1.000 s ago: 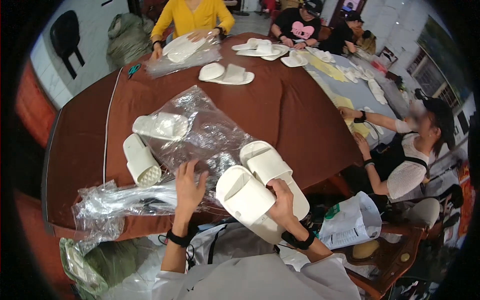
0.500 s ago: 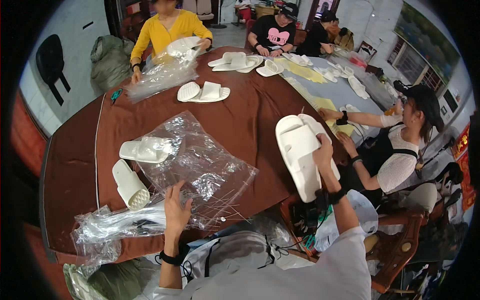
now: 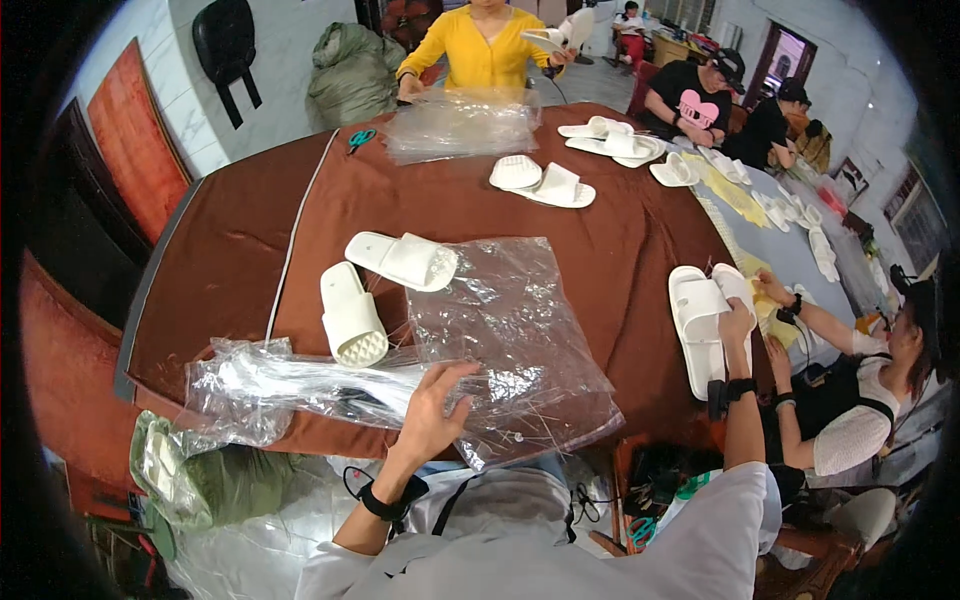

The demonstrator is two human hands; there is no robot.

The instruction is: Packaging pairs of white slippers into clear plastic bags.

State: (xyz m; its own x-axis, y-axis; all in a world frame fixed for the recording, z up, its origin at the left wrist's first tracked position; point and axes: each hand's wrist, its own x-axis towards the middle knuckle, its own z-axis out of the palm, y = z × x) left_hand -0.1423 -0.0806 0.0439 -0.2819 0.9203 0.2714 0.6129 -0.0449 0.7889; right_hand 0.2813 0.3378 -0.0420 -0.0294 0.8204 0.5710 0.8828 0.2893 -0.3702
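Note:
My right hand (image 3: 738,326) grips a pair of white slippers (image 3: 697,335) at the right edge of the brown-covered table, its fingers near their straps. With fingers spread, my left hand (image 3: 436,410) hovers at or just touches the near side of a clear plastic bag (image 3: 510,310); contact is hard to judge. A bundle of thin clear strands (image 3: 290,385) in plastic lies left of that hand. Beyond it are two more white slippers, one lying crosswise (image 3: 385,258) against the bag and one pointing toward me (image 3: 348,312).
Across the table a person in yellow (image 3: 487,50) holds slippers beside stacked clear bags (image 3: 460,125). Teal scissors (image 3: 361,139) and more slippers (image 3: 545,182) lie on the far side. A co-worker's arm (image 3: 812,320) reaches in close by my right hand. Several others sit farther back.
The view has swung, shifting the table rightward. My right hand has lowered the slipper pair toward the table edge. The person in yellow has lifted slippers away from the bags.

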